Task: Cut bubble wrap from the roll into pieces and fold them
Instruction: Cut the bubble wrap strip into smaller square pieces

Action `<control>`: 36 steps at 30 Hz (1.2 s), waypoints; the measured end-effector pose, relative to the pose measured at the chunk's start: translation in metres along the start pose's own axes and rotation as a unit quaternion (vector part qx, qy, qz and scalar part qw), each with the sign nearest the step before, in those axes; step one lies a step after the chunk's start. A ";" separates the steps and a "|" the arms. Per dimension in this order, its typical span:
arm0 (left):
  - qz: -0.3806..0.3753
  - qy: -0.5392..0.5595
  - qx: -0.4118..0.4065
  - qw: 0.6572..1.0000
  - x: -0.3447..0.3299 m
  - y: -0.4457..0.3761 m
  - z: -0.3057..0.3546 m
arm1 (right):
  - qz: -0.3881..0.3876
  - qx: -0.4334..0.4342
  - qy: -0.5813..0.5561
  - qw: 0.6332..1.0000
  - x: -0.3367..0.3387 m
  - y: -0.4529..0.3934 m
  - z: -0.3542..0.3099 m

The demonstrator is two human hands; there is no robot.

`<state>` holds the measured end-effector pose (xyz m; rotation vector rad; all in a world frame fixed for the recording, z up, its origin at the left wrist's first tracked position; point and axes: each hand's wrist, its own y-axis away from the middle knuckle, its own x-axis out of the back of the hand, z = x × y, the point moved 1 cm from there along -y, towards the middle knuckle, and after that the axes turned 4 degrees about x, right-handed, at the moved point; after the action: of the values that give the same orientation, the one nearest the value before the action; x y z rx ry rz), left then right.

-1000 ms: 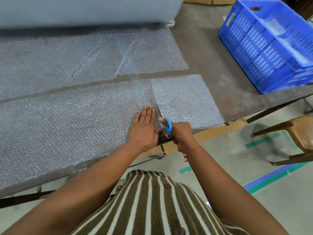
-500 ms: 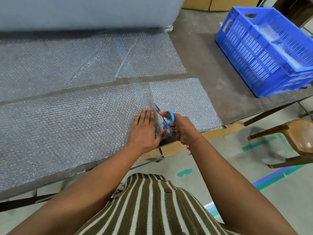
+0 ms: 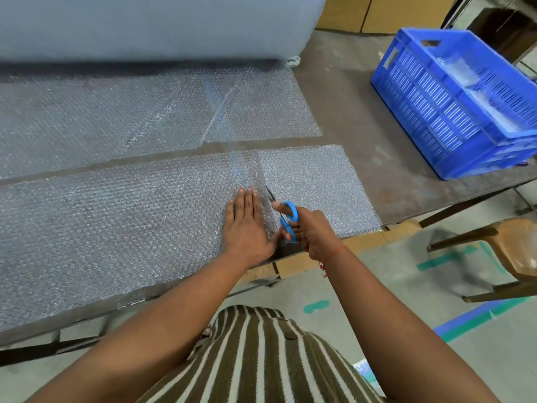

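Lying flat across the near part of the counter [image 3: 377, 135], the cut strip of bubble wrap [image 3: 116, 222] runs from the left edge of the view toward the right, and a second sheet [image 3: 130, 117] spreads behind it from the big roll [image 3: 145, 21] at the back. The left hand [image 3: 247, 225] rests palm down on the strip, fingers straight and together, pressing just left of the cut line. Right beside it, the right hand [image 3: 312, 231] is closed through the blue handles of the scissors [image 3: 286, 218], whose blades point away from the person into the wrap. Right of the blades lies the shorter part of the strip [image 3: 313, 184], near the counter's front edge. Farther right a blue crate [image 3: 453, 112] stands on the bare counter, and a brown chair [image 3: 511, 251] sits on the floor.
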<state>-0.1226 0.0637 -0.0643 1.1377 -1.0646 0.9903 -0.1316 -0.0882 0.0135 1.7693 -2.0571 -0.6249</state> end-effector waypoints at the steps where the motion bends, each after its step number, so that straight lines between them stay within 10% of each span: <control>1: 0.000 -0.002 0.001 1.000 0.001 0.001 0.000 | 0.003 0.001 -0.007 1.000 0.000 -0.001 0.002; 36: -0.011 -0.004 0.023 1.000 0.019 -0.051 -0.008 | -0.016 -0.006 -0.012 1.000 -0.002 -0.030 -0.003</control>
<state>-0.0683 0.0656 -0.0565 1.1889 -1.0386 0.9975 -0.1047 -0.0904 -0.0007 1.8005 -2.0396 -0.6710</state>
